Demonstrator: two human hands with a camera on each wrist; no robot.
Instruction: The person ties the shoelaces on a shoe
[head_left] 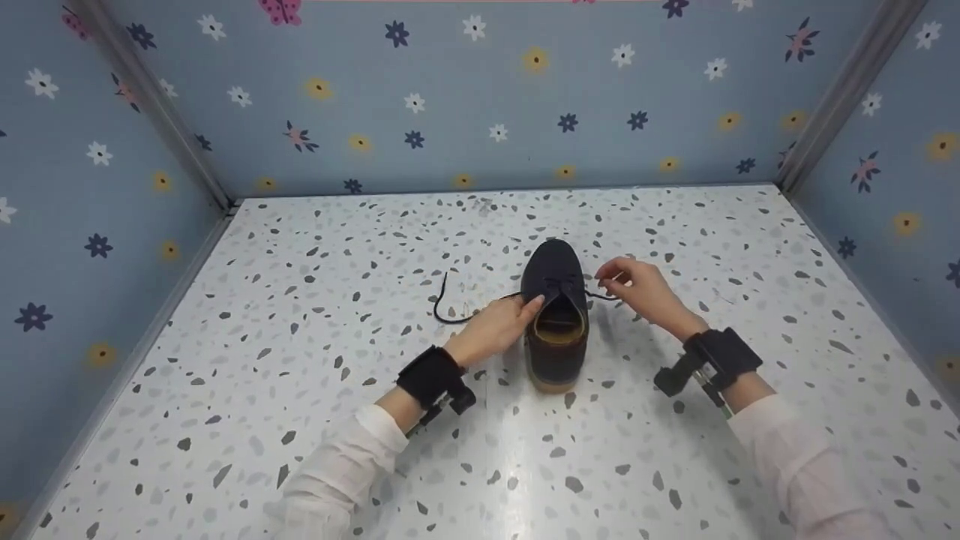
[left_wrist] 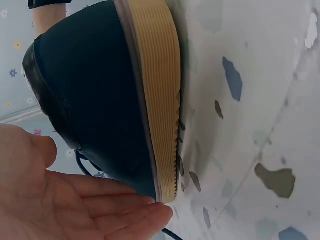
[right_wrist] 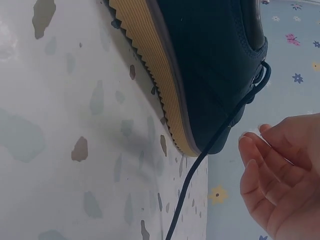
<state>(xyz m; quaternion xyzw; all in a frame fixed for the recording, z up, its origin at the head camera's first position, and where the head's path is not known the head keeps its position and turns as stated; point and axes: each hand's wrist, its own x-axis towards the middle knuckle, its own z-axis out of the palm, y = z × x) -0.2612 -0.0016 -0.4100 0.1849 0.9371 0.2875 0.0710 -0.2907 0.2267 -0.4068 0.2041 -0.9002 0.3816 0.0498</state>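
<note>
A dark navy lace-up shoe (head_left: 553,274) with a ribbed tan sole (left_wrist: 159,95) stands upright on the speckled surface, its toe pointing away from me. My left hand (head_left: 495,328) is at the shoe's left side. In the left wrist view, its fingers lie fairly straight along the shoe's side, and the thumb is up near the opening. One shoelace end (head_left: 437,309) trails out left past that hand. To the right of the shoe, my right hand (head_left: 637,289) is raised with loosely bent fingers. The right shoelace (right_wrist: 192,172) hangs apart from those fingers in the right wrist view.
The white speckled tabletop (head_left: 300,375) extends around the shoe. Blue flower-patterned panels (head_left: 450,67) enclose it at the back, left and right, with grey metal posts (head_left: 161,105) at the corners. Each wrist wears a black strap (head_left: 429,375) with a camera.
</note>
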